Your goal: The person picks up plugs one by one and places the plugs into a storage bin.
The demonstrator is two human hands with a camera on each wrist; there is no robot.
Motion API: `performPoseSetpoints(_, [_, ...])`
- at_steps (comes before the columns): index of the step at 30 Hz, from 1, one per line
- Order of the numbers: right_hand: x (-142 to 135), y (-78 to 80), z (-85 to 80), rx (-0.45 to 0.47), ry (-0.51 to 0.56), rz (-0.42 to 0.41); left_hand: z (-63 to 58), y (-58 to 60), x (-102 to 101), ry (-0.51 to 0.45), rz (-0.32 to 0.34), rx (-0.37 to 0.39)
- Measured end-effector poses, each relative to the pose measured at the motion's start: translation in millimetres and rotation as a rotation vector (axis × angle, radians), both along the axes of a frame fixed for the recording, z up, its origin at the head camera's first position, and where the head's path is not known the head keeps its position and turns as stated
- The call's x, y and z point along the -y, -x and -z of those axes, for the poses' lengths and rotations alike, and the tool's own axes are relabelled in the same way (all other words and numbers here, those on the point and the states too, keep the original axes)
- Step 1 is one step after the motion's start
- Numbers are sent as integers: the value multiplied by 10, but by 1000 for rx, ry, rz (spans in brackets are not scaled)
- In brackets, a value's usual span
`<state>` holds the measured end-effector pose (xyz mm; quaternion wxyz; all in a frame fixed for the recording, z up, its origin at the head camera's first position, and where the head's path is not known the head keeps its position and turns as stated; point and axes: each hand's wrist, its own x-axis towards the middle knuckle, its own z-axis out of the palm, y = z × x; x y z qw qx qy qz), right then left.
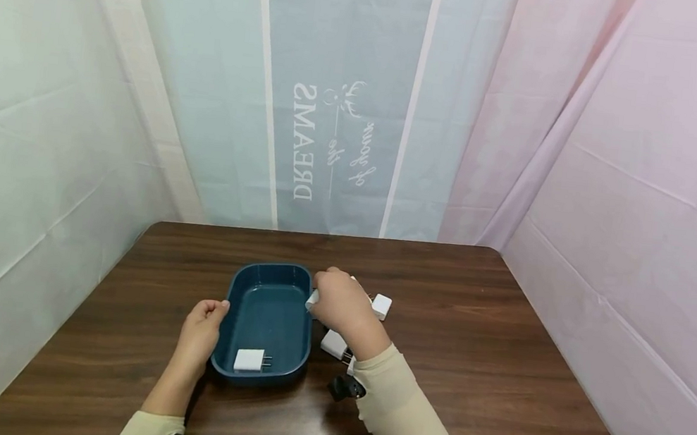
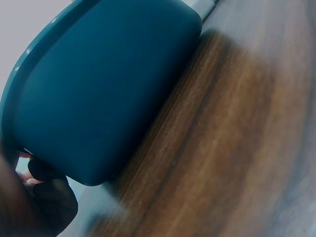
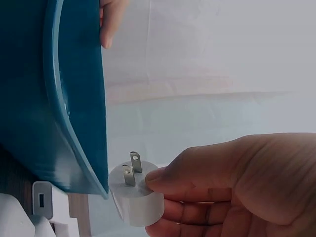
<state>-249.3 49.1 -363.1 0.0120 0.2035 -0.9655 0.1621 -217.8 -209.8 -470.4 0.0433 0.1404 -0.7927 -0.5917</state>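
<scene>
A dark blue rectangular tray stands on the table. My left hand grips its left rim with thumb and fingers; the left wrist view shows the tray's outer wall close up. One white charger lies inside the tray near the front, prongs pointing right. Beside the tray's right rim, my right hand pinches a round white plug adapter between thumb and fingers. Two flat metal prongs on it point upward in the right wrist view. The head view shows just a small part of that adapter.
Several white chargers sit right of the tray, partly hidden under the right hand and forearm, among them one charger farther back and another charger nearer. A brown wooden table carries everything. Printed cloth curtains surround its back and sides.
</scene>
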Motion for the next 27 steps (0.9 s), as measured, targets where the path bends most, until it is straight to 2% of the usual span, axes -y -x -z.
performPoseSetpoints(6, [62,-40,-7,-34,-21,-46,-13,-1,1,-5,3,8])
performPoseSetpoints(16, [157,-98,1,-87,-151,-164,-30,10,0,-15,-14,12])
performPoseSetpoints(27, [251,-155,16,-96,-176,-228,-37,12,7,0,-18,17])
